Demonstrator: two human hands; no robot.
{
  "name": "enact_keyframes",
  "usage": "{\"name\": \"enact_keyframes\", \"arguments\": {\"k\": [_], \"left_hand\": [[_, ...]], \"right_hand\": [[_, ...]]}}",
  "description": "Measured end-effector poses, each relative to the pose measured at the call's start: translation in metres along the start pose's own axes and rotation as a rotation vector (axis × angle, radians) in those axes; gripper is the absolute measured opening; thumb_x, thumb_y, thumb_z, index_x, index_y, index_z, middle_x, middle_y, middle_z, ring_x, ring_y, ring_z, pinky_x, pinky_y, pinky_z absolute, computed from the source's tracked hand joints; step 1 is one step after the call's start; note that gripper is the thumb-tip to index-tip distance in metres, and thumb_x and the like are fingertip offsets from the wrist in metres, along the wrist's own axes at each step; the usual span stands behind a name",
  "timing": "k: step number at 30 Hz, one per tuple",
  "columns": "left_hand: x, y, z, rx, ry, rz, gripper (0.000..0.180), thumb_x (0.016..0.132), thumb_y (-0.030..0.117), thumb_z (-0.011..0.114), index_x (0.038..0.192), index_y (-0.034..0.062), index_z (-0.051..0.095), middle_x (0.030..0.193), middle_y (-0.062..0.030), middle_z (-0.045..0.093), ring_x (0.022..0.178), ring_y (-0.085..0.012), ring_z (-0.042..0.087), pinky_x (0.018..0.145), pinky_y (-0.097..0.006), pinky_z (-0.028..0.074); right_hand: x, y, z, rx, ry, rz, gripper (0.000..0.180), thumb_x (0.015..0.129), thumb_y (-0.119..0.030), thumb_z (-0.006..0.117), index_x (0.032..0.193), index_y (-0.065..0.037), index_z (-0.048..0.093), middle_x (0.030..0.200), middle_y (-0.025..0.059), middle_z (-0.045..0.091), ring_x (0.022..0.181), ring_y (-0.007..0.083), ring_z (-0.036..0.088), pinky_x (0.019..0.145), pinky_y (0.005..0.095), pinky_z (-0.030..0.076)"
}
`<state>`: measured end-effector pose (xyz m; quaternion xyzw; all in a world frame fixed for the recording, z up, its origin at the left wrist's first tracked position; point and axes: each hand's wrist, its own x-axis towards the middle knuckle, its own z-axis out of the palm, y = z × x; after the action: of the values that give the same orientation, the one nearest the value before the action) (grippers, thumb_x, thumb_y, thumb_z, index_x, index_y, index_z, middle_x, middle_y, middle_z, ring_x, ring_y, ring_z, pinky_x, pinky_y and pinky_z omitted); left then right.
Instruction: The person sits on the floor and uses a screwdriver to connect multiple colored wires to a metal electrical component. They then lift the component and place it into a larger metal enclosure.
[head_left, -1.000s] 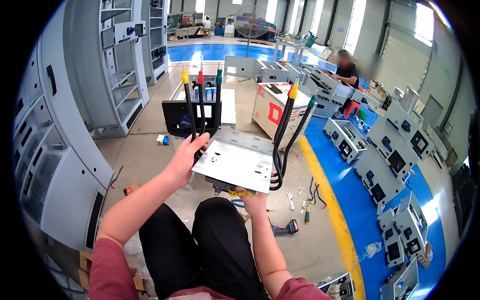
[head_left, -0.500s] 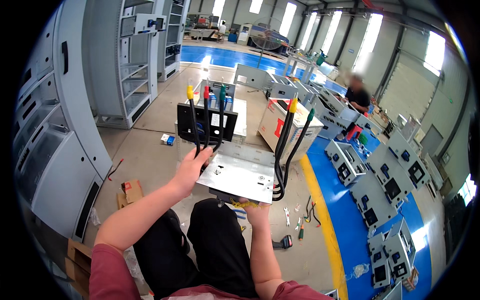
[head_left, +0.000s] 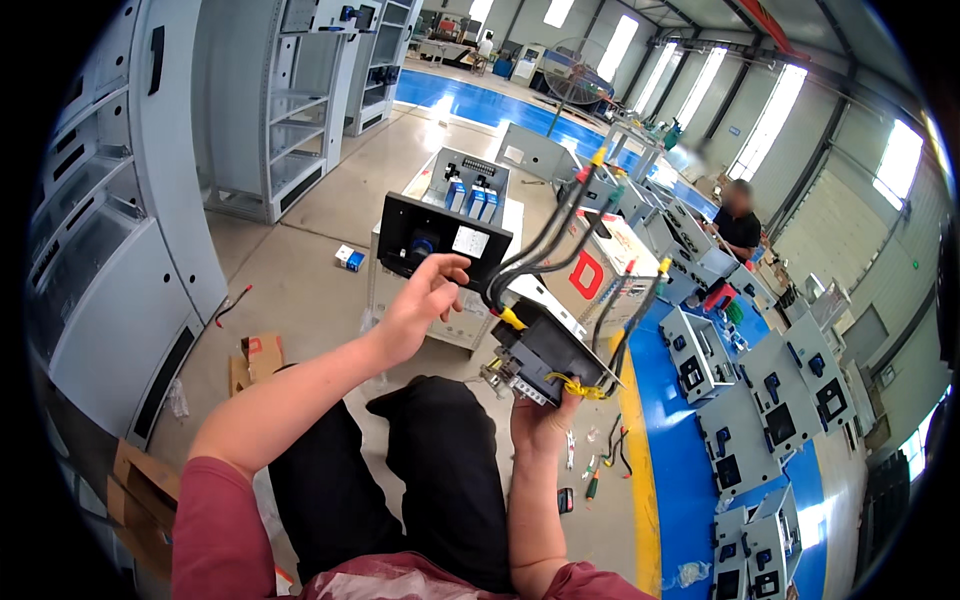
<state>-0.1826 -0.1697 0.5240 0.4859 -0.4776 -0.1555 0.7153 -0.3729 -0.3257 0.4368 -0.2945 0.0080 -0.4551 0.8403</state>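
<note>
Held aloft over the lap: black unit (head_left: 550,350) on a metal plate, tilted, gripped from below by the right hand (head_left: 540,425), fingers closed around its lower edge. Left hand (head_left: 425,300) open and holding nothing, fingers (head_left: 452,264) spread and slightly curled, just beside the thick black cables (head_left: 540,245), apparently not touching them.

Progress, as judged:
- Done: two bunches of cable already fitted to the unit; yellow ties (head_left: 510,318) in place where the bunches leave it, above the right fingers.
- Left: coloured cable ends (head_left: 590,165), up and away from the left fingers, hanging free and joined to nothing.

Edges and room:
- Sharp-looking plate corners just above the right fingers; stiff cable ends sticking out well beyond both hands.
- Grey box with a black panel (head_left: 445,240) on the floor beyond the left fingers, red-and-white box (head_left: 590,270) behind the unit; apart from both.
- Small tools (head_left: 595,470) on the floor (head_left: 300,270) below and right of the right fingers.
- Tall grey cabinets (head_left: 120,250) well left of the left fingers; another person (head_left: 740,225) far beyond, at a row of grey boxes.
- Open air around both hands; open floor to the left.
</note>
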Motion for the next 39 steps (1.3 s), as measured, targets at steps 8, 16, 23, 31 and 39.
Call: {"name": "enact_keyframes", "arguments": {"k": [8, 16, 23, 31, 39], "left_hand": [[0.012, -0.032, 0.032, -0.299, -0.346, -0.404, 0.094, 0.094, 0.044, 0.074, 0.161, 0.0024, 0.021, 0.156, -0.018, 0.042, 0.144, -0.0264, 0.044, 0.12, -0.042, 0.035], [-0.002, -0.017, 0.045, -0.348, -0.148, -0.556, 0.06, 0.086, 0.006, 0.083, 0.139, 0.0037, 0.055, 0.13, -0.0064, 0.066, 0.121, -0.0161, 0.061, 0.097, -0.033, 0.053], [-0.006, -0.015, 0.01, -0.695, -0.039, -0.489, 0.055, 0.09, 0.012, 0.078, 0.14, 0.0047, 0.057, 0.134, -0.0064, 0.065, 0.128, -0.022, 0.06, 0.111, -0.039, 0.045], [-0.014, -0.035, -0.028, -0.597, 0.25, -0.465, 0.066, 0.09, 0.053, 0.072, 0.135, 0.0056, 0.06, 0.128, -0.0102, 0.069, 0.117, -0.0274, 0.067, 0.105, -0.043, 0.053], [0.004, -0.015, -0.059, -0.873, 0.38, -0.295, 0.056, 0.095, 0.049, 0.065, 0.138, 0.0123, 0.063, 0.135, -0.0083, 0.068, 0.125, -0.0293, 0.063, 0.109, -0.049, 0.049]], "right_hand": [[0.017, -0.002, -0.016, -0.057, -0.01, -0.079, 0.063, 0.094, -0.043, 0.076, 0.145, -0.015, 0.053, 0.144, 0.0039, 0.06, 0.134, 0.025, 0.057, 0.115, 0.0465, 0.045], [0.003, 0.017, -0.006, -0.164, -0.066, -0.154, 0.065, 0.087, -0.018, 0.083, 0.143, -0.01, 0.049, 0.135, 0.0034, 0.06, 0.126, 0.0212, 0.058, 0.111, 0.0406, 0.045], [0.006, 0.019, 0.04, -0.447, 0.011, -0.097, 0.065, 0.084, 0.004, 0.072, 0.142, -0.005, 0.042, 0.124, 0.005, 0.058, 0.114, 0.0161, 0.058, 0.098, 0.0322, 0.05], [0.025, 0.03, 0.091, -0.617, -0.201, 0.213, 0.079, 0.088, -0.021, 0.083, 0.147, -0.002, 0.032, 0.127, 0.0092, 0.06, 0.11, 0.0163, 0.06, 0.095, 0.0345, 0.051], [0.038, 0.043, 0.06, -0.685, -0.553, 0.085, 0.094, 0.09, -0.034, 0.08, 0.159, -0.003, 0.024, 0.15, 0.0183, 0.044, 0.135, 0.0277, 0.049, 0.107, 0.0425, 0.049]]}}
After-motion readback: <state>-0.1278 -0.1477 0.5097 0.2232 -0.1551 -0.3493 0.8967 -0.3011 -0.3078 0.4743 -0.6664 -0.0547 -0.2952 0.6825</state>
